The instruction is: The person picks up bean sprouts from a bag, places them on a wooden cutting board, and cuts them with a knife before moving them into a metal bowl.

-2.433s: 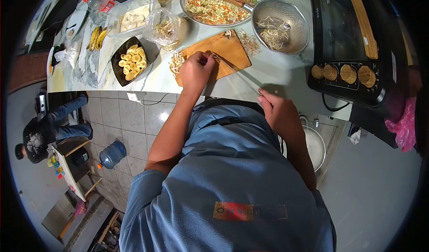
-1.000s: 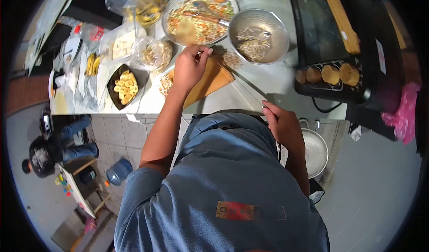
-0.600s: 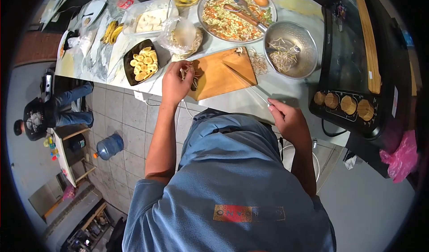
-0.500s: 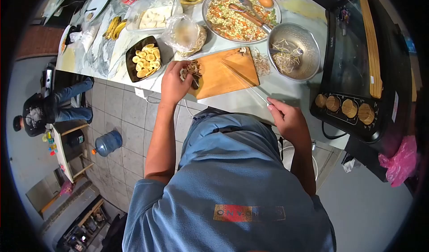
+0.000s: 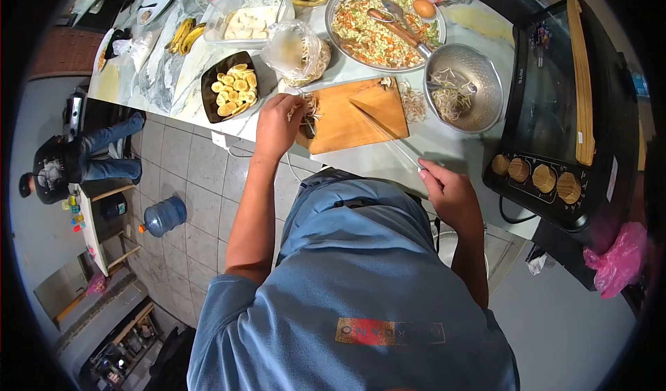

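My right hand (image 5: 447,188) grips the handle of a long thin knife (image 5: 399,145), whose blade rests over the wooden cutting board (image 5: 357,124). At the board's left end my left hand (image 5: 279,126) has its fingers pressed together at a small pile of bean sprouts (image 5: 311,110); whatever they pinch is hidden. Loose sprout pieces (image 5: 414,103) lie just right of the board. Beyond them stands a metal bowl (image 5: 490,89) with more sprouts inside. A plastic bag (image 5: 305,58) of food sits behind the board's left side.
A round tray (image 5: 335,40) of chopped vegetables holds an egg (image 5: 423,8). Banana slices fill a dark bowl (image 5: 207,98). Nearby are a plastic tub (image 5: 215,30) and bananas (image 5: 186,36). A black oven (image 5: 548,99) stands right. Another person (image 5: 69,165) is at far left.
The view has shifted slightly. My left hand's fingers have drawn together at the sprouts, and dark material visible beneath them before is now mostly covered. My right hand still holds the knife.
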`<state>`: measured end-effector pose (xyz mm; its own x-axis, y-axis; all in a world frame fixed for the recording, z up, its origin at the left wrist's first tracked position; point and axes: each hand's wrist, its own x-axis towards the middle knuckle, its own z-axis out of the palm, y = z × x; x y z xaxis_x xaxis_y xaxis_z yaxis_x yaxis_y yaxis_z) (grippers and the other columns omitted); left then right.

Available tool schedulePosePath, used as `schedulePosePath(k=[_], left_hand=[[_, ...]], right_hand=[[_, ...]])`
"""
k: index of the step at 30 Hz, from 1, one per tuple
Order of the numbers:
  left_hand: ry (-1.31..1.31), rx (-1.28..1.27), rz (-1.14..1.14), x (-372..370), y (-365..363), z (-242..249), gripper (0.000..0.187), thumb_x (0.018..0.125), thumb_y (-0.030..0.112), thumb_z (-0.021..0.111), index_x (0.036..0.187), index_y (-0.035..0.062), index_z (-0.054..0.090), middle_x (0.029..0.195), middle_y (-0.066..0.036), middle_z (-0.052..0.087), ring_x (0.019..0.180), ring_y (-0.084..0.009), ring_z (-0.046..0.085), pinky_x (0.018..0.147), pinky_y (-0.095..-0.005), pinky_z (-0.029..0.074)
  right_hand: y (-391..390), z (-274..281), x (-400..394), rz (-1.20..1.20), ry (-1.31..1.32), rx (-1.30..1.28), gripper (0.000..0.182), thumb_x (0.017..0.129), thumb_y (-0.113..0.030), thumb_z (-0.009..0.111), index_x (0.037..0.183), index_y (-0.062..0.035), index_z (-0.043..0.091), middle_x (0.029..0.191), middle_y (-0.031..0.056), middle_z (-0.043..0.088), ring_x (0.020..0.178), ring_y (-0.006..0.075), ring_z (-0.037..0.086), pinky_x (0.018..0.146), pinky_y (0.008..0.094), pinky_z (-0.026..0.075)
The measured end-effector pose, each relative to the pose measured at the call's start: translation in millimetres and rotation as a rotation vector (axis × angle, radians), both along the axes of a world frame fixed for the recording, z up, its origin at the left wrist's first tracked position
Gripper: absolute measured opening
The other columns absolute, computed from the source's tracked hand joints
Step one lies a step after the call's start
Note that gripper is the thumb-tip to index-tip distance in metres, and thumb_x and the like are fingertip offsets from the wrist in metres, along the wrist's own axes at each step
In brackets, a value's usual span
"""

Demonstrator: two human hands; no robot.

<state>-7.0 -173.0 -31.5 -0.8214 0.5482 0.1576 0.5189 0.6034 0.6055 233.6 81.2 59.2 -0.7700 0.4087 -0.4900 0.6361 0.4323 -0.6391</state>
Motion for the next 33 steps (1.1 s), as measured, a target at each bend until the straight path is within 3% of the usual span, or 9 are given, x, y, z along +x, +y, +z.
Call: schedulePosePath(k=[14, 16, 20, 22, 23, 25, 28, 29, 33], left_hand=[[-0.121, 0.094, 0.038, 2, -7, 21, 0.017, 0.087, 0.008, 0.075, 0.101, 0.0011, 0.072, 0.093, -0.014, 0.073, 0.078, -0.0252, 0.068, 0.072, -0.0354, 0.054], [-0.182, 0.175, 0.051, 3, -6, 24, 0.017, 0.091, 0.006, 0.072, 0.107, -0.0011, 0.071, 0.097, -0.008, 0.074, 0.083, -0.0142, 0.064, 0.077, -0.0296, 0.053], [-0.25, 0.293, -0.016, 10, 11, 15, 0.014, 0.092, 0.008, 0.07, 0.103, -0.0003, 0.072, 0.095, -0.008, 0.074, 0.079, -0.0149, 0.064, 0.071, -0.0295, 0.052], [-0.341, 0.314, -0.01, 16, 26, 3, 0.016, 0.092, 0.009, 0.071, 0.105, 0.0012, 0.073, 0.09, -0.008, 0.074, 0.074, -0.0146, 0.063, 0.069, -0.0296, 0.052], [-0.346, 0.316, -0.016, 19, 34, -2, 0.016, 0.092, 0.009, 0.071, 0.105, 0.0012, 0.073, 0.09, -0.008, 0.074, 0.074, -0.0146, 0.063, 0.069, -0.0296, 0.052], [-0.339, 0.235, 0.006, 24, 50, -10, 0.017, 0.092, 0.013, 0.072, 0.105, 0.0038, 0.074, 0.087, -0.01, 0.074, 0.07, -0.0191, 0.067, 0.067, -0.033, 0.054], [-0.253, 0.108, 0.005, 30, 68, -16, 0.017, 0.092, 0.018, 0.072, 0.105, 0.006, 0.075, 0.087, -0.013, 0.075, 0.072, -0.026, 0.072, 0.067, -0.0376, 0.056], [-0.254, 0.093, 0.003, 33, 71, -14, 0.018, 0.093, 0.02, 0.071, 0.103, 0.0063, 0.075, 0.09, -0.015, 0.075, 0.08, -0.0305, 0.073, 0.069, -0.0407, 0.057], [-0.174, -0.007, -0.013, 33, 72, -12, 0.017, 0.091, 0.02, 0.072, 0.101, 0.0068, 0.075, 0.088, -0.015, 0.074, 0.079, -0.032, 0.072, 0.071, -0.042, 0.056]], right_hand=[[-2, -5, 1, -0.032, 0.012, -0.04, 0.034, 0.096, -0.029, 0.064, 0.122, -0.0082, 0.071, 0.098, 0.0241, 0.071, 0.092, 0.0383, 0.072, 0.082, 0.0387, 0.054], [-1, -10, 3, 0.005, 0.098, -0.024, 0.036, 0.099, -0.024, 0.063, 0.129, -0.0049, 0.068, 0.064, 0.0082, 0.06, 0.059, 0.011, 0.057, 0.061, 0.0292, 0.048], [-2, -8, 5, -0.031, 0.081, -0.008, 0.036, 0.099, -0.024, 0.062, 0.129, -0.0045, 0.068, 0.065, 0.008, 0.061, 0.06, 0.0105, 0.057, 0.061, 0.029, 0.048], [-3, -7, 8, -0.096, 0.065, 0.005, 0.033, 0.098, -0.028, 0.063, 0.122, -0.0067, 0.071, 0.098, 0.0225, 0.072, 0.088, 0.0349, 0.073, 0.08, 0.0366, 0.054], [-2, -7, 10, -0.102, 0.061, 0.008, 0.033, 0.098, -0.028, 0.063, 0.122, -0.0067, 0.071, 0.098, 0.0225, 0.072, 0.088, 0.0349, 0.073, 0.08, 0.0366, 0.054], [-1, -7, 14, -0.121, 0.048, 0.003, 0.033, 0.099, -0.029, 0.063, 0.123, -0.0071, 0.071, 0.082, 0.0203, 0.072, 0.069, 0.0254, 0.07, 0.07, 0.0349, 0.053], [-2, -6, 23, -0.15, 0.06, -0.079, 0.035, 0.1, -0.03, 0.062, 0.125, -0.0082, 0.071, 0.067, 0.0152, 0.067, 0.058, 0.0161, 0.062, 0.062, 0.0325, 0.05], [-3, -7, 25, -0.156, 0.058, -0.075, 0.035, 0.1, -0.03, 0.062, 0.125, -0.0082, 0.071, 0.067, 0.0152, 0.067, 0.058, 0.0161, 0.062, 0.062, 0.0325, 0.05], [-10, -11, 29, -0.183, 0.037, -0.147, 0.035, 0.1, -0.03, 0.062, 0.127, -0.0097, 0.07, 0.063, 0.0111, 0.065, 0.058, 0.0139, 0.063, 0.062, 0.0306, 0.05]])
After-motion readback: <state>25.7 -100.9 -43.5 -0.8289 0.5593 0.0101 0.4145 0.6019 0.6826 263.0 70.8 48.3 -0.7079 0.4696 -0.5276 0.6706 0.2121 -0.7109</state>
